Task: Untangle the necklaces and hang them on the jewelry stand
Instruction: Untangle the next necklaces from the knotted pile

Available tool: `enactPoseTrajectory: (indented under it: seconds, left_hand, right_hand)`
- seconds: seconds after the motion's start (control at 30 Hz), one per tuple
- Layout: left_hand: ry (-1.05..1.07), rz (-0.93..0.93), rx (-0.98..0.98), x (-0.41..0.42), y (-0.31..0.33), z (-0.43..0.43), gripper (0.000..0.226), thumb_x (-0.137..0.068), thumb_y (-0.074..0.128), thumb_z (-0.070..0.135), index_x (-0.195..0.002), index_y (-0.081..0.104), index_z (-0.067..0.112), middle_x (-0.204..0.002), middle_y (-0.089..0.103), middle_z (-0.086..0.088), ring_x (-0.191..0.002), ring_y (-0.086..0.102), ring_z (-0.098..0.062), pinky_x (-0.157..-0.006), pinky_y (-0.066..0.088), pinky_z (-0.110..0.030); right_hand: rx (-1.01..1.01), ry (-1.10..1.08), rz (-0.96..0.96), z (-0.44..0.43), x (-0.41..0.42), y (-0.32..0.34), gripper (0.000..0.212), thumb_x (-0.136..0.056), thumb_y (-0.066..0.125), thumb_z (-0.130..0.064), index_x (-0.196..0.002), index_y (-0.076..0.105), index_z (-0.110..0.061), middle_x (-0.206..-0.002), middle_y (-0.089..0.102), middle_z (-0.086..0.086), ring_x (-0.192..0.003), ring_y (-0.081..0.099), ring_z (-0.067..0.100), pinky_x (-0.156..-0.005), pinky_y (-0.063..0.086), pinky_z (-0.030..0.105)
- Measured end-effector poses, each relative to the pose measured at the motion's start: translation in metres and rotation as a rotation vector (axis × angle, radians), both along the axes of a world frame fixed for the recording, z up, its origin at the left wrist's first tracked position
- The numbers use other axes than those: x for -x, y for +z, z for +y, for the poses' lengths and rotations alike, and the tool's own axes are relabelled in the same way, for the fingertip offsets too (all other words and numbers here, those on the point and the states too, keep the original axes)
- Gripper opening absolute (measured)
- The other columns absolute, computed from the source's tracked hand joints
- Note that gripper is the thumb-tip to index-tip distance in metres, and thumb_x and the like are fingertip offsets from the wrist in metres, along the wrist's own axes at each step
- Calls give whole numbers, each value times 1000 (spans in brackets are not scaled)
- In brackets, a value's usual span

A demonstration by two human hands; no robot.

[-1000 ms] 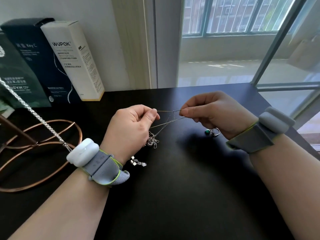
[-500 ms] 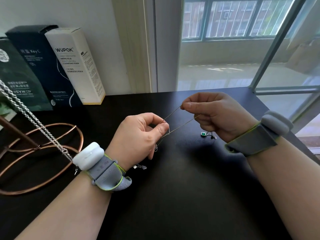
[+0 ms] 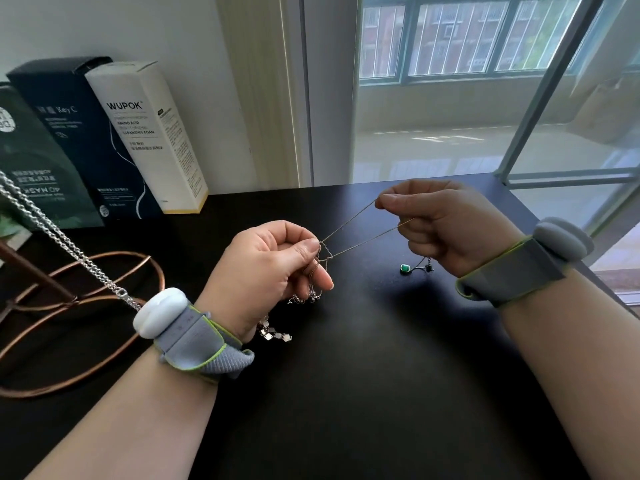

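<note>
Hands farther apart; left hand [image 3: 266, 271] and right hand [image 3: 446, 226] grips pinch chain [image 3: 363, 237]; tangle [image 3: 304, 299] half-hidden behind fingers [image 3: 320, 277].

Place: a home, by the look of it a dressing corner.
Desk: black tabletop [image 3: 346, 410] against a white wall [image 3: 104, 26].
Boxes: skincare cartons [image 3: 145, 133], cleansing foam among them.
Stand: copper jewelry stand [image 3: 34, 270] at left.
Window: sliding frame [image 3: 545, 91] onto an enclosed balcony [image 3: 433, 150].
</note>
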State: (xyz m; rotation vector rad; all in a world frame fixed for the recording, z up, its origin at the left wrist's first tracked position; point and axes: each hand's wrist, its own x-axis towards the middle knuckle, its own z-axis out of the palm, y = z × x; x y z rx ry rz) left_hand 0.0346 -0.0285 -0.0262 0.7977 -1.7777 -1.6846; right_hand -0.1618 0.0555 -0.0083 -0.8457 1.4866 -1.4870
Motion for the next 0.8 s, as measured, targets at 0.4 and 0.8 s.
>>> enactPoseTrajectory:
  seconds: [0.4,0.8]
  left_hand:
    - [-25,6,48,2,-2,3,11,-94,51,13,-85,56,9,-56,64,-9,-49,44,-22,-47,39,-23]
    - [-54,48,42,5,-2,5,12,-95,48,12,-86,54,7,-54,63,-11,-42,44,-16,-39,34,-13]
  right_hand:
    - [-59,-50,791,-5,-20,-8,2,-75,74,-23,-76,73,-25,-79,64,-8,-62,54,2,-64,41,20]
    - [38,220,185,-8,-45,-10,8,-88,58,-2,-85,65,-6,-75,68,14,-66,65,23,-72,59,36]
